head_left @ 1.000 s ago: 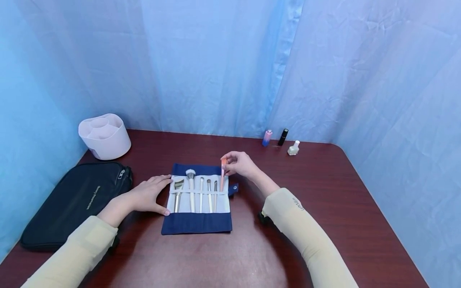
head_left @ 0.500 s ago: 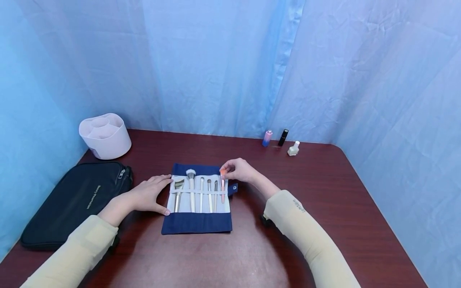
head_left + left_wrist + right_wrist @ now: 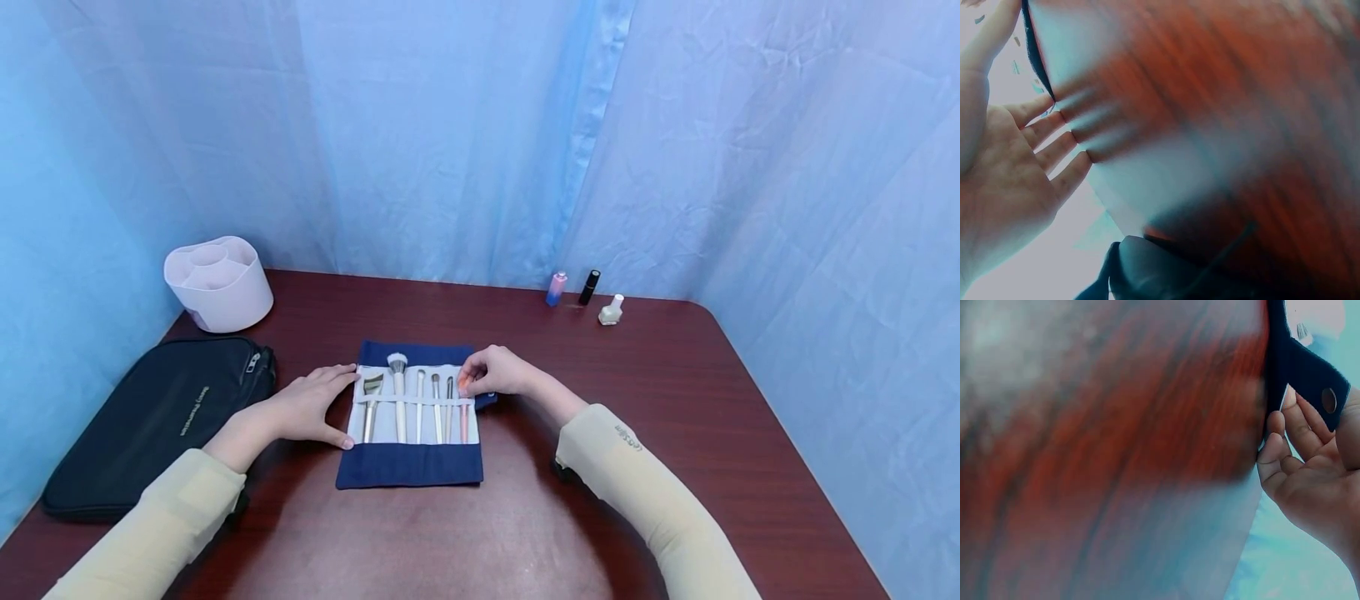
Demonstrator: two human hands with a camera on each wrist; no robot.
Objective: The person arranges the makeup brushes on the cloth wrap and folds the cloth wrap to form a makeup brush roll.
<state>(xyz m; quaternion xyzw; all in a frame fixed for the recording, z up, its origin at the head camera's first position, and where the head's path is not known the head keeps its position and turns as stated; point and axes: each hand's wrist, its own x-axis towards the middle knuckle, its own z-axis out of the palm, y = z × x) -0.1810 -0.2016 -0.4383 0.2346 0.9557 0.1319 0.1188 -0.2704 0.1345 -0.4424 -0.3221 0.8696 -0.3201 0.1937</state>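
Note:
A navy and white makeup brush roll (image 3: 408, 467) lies unrolled on the table. Several brushes stand side by side under its elastic band, among them a fluffy white-tipped brush (image 3: 399, 400) and a fan-shaped brush (image 3: 371, 408). In the rightmost place is a pink makeup brush (image 3: 464, 427); my right hand (image 3: 497, 371) pinches its orange top end, which the fingers mostly cover. My left hand (image 3: 311, 406) rests with spread fingers along the roll's left edge. In the right wrist view, a navy strap with a metal snap (image 3: 1329, 400) crosses in front of my fingers.
A black zipped case (image 3: 161, 425) lies at the left, with a white divided organizer (image 3: 220, 287) behind it. At the back right stand a pink-blue bottle (image 3: 556, 289), a black tube (image 3: 589, 287) and a nail polish bottle (image 3: 611, 310). Curtains surround the table (image 3: 600, 500).
My right hand has moved down toward me, sliding the pink brush under the elastic band until its handle reaches the navy lower flap. The left hand stays in place.

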